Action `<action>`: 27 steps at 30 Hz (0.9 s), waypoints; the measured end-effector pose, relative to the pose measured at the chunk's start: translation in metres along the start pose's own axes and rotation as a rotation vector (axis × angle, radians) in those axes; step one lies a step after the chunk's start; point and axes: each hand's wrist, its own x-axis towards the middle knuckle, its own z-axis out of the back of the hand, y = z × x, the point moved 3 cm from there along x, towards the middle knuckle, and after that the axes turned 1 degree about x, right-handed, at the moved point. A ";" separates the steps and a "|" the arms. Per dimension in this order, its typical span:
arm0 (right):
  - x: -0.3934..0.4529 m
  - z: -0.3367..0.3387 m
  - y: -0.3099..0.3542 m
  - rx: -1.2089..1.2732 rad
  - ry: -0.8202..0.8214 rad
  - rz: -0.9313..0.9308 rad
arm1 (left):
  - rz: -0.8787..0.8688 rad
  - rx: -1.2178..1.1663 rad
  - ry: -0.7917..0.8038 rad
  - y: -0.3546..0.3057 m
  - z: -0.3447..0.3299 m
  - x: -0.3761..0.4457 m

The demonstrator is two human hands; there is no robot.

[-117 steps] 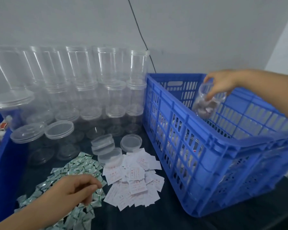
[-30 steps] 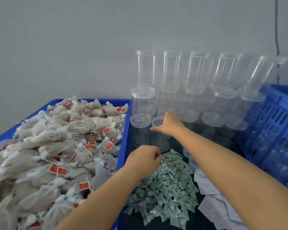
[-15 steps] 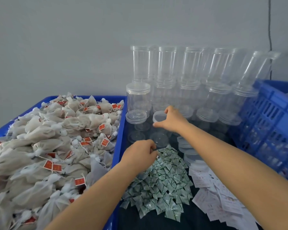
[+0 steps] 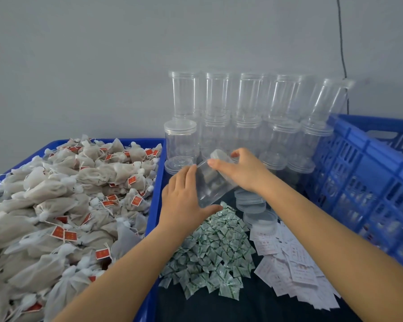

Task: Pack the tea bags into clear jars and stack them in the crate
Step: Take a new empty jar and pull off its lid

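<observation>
Far left, a shallow blue plastic tray [image 4: 159,145] is heaped with beige mesh tea bags [image 4: 63,201], each trailing a string and a small red paper tag. Just right of its rim, the left hand [image 4: 184,201] comes in from below, fingers spread straight and thumb out to the side, its palm cupping the base end of a clear plastic jar [image 4: 213,182] that is tilted, lid end up and away. No clenching there, just a flat supporting touch. Under that hand, a pile of small green-and-white folded sachets [image 4: 209,254] lies on the dark table [image 4: 254,307]. The right hand [image 4: 242,169] grips the jar's upper end, fingers curled round the translucent lid [image 4: 219,155]. Behind both hands, stacked rows of empty clear cylindrical jars [image 4: 219,101] stand against the grey wall, some capped. Below the right wrist sit a few loose round clear lids [image 4: 258,217], then a scatter of white printed paper slips [image 4: 293,259]. Far right, the big blue slotted plastic crate [image 4: 363,173] stands on the table; through its slots pale shapes show, too dim to identify.
</observation>
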 end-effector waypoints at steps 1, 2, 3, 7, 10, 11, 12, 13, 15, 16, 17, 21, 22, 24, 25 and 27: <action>-0.005 -0.002 -0.004 0.037 0.026 -0.036 | -0.028 0.063 -0.029 -0.002 0.002 -0.001; -0.009 -0.005 -0.009 0.067 0.052 -0.071 | -0.056 0.119 -0.045 -0.004 0.003 -0.002; -0.013 -0.007 -0.013 0.083 0.076 -0.099 | -0.084 0.167 -0.046 -0.005 0.003 -0.003; -0.026 -0.012 -0.026 0.121 0.136 -0.199 | -0.207 0.378 -0.004 -0.017 0.005 -0.008; -0.033 -0.013 -0.034 0.208 0.178 -0.269 | -0.301 0.528 0.011 -0.031 0.004 -0.013; -0.034 -0.014 -0.036 0.239 0.189 -0.273 | -0.321 0.555 -0.005 -0.034 0.004 -0.015; -0.036 -0.016 -0.038 0.268 0.194 -0.266 | -0.343 0.571 -0.032 -0.036 0.005 -0.015; -0.038 -0.017 -0.039 0.305 0.191 -0.250 | -0.363 0.575 -0.063 -0.038 0.006 -0.016; -0.040 -0.022 -0.044 0.373 0.160 -0.193 | -0.391 0.558 -0.113 -0.041 0.008 -0.016; -0.042 -0.025 -0.045 0.396 0.137 -0.156 | -0.401 0.554 -0.126 -0.042 0.009 -0.016; -0.043 -0.027 -0.047 0.416 0.117 -0.120 | -0.413 0.558 -0.132 -0.043 0.009 -0.016; -0.045 -0.031 -0.056 0.436 0.033 -0.006 | -0.468 0.578 -0.149 -0.046 0.010 -0.016; -0.047 -0.031 -0.057 0.460 0.021 0.001 | -0.479 0.581 -0.158 -0.047 0.011 -0.016; -0.049 -0.031 -0.060 0.498 -0.013 0.017 | -0.506 0.591 -0.173 -0.049 0.010 -0.015; -0.051 -0.031 -0.061 0.514 -0.037 0.022 | -0.525 0.597 -0.181 -0.050 0.009 -0.016; -0.054 -0.031 -0.062 0.551 -0.072 0.029 | -0.561 0.600 -0.199 -0.052 0.008 -0.016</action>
